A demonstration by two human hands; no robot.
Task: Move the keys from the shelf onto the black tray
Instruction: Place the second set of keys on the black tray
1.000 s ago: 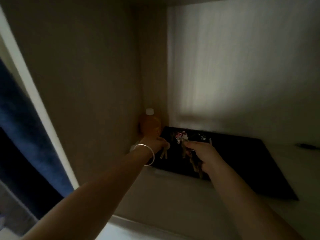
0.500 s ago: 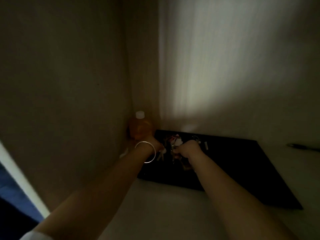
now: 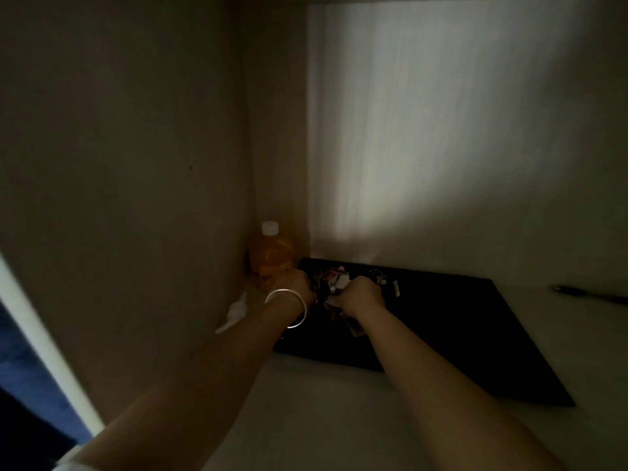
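Note:
The black tray [image 3: 458,328] lies flat on the pale shelf, in the dim back left corner. A bunch of keys [image 3: 334,280] with pink and white tags rests on the tray's far left end. My left hand [image 3: 299,283], a silver bangle on its wrist, is closed over the tray's left edge, and what it grips is hidden. My right hand [image 3: 360,295] is closed on keys, some of which hang below it over the tray. A small white piece [image 3: 396,287] lies on the tray just right of my right hand.
An orange bottle [image 3: 272,254] with a white cap stands in the corner, just behind my left hand. Something white and crumpled [image 3: 234,312] lies against the left wall. A dark pen-like object [image 3: 588,294] lies on the shelf at far right.
Both hands have moved deeper towards the tray's far left corner and closer together. The view has shifted right, away from the shelf's left edge.

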